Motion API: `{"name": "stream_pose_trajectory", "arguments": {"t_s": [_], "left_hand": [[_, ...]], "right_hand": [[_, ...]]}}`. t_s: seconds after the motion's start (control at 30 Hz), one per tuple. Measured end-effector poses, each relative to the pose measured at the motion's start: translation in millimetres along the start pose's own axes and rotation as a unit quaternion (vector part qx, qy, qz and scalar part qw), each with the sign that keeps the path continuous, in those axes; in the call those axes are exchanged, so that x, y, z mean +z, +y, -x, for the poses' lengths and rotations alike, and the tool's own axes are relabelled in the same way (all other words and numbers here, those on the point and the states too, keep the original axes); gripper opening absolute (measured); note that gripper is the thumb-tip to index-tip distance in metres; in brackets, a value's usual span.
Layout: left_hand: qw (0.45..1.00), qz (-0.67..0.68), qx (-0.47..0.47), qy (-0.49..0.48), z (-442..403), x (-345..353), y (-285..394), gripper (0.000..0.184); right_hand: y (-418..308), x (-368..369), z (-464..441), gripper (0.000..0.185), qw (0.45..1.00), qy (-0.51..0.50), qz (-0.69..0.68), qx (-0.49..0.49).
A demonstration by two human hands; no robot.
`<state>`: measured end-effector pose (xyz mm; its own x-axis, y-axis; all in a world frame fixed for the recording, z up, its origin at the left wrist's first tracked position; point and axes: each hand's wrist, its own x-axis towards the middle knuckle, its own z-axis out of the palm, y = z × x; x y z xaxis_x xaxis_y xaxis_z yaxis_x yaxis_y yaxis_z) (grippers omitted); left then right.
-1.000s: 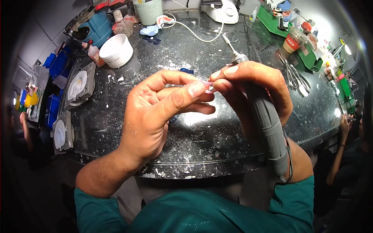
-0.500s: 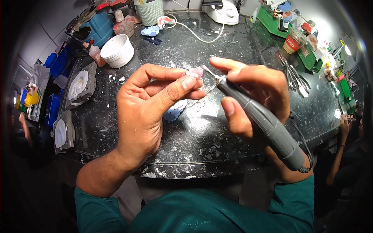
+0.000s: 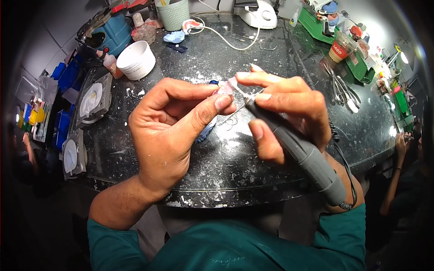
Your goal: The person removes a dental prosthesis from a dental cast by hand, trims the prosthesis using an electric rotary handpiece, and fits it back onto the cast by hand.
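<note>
Between thumb and fingers, my left hand [image 3: 174, 122] pinches a small translucent pink piece [image 3: 227, 87], perhaps acrylic; its exact kind is unclear. My right hand [image 3: 289, 113] is wrapped round a dark grey rotary handpiece [image 3: 303, 151] with a coiled cable at its back end. The thin metal bur [image 3: 240, 91] points left and its tip is at the pink piece; whether they touch I cannot tell. My right index fingertip lies close to the piece's upper edge. Under my left fingers a blue object [image 3: 207, 132] rests on the bench, mostly hidden.
The black bench [image 3: 199, 58] is strewn with white debris. A white tub [image 3: 136, 60] and grey articulator-like plates [image 3: 94, 99] stand left. At the back are a woven cup [image 3: 174, 17] and a white control unit [image 3: 257, 14]. Pliers [image 3: 343, 90] lie right. Other people's hands show at both sides.
My right hand and the handpiece have moved left, bringing the bur and index fingertip closer to the pink piece. My left hand has shifted slightly left, and the piece is turned differently.
</note>
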<state>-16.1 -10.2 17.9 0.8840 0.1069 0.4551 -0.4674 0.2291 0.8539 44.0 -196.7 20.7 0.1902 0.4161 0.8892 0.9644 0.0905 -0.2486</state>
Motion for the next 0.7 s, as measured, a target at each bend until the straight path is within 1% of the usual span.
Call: {"name": "stream_pose_trajectory", "arguments": {"t_s": [0.07, 0.17, 0.27, 0.37, 0.7], "left_hand": [[1.000, -0.009, 0.003, 0.005, -0.1, 0.1, 1.5, 0.012], [1.000, 0.021, -0.002, 0.006, -0.6, 0.3, 0.4, 0.013], [1.000, 0.026, -0.014, -0.007, -0.5, -0.5, 1.3, 0.014], [0.999, 0.037, -0.026, 0.001, -0.9, 1.9, 2.2, 0.015], [0.999, 0.035, -0.010, -0.011, -0.7, -0.1, 0.2, 0.015]], "right_hand": [[-0.4, 0.4, -0.6, 0.036, 1.000, -0.006, -0.005, -0.005], [2.0, 1.7, 1.5, 0.037, 1.000, 0.002, -0.009, -0.004], [-0.8, 1.4, 0.4, 0.037, 1.000, -0.008, -0.014, -0.010], [2.6, 2.0, 1.5, 0.037, 1.000, -0.002, -0.025, -0.009], [0.2, 1.3, 0.1, 0.038, 0.999, -0.010, -0.041, -0.007]]}}
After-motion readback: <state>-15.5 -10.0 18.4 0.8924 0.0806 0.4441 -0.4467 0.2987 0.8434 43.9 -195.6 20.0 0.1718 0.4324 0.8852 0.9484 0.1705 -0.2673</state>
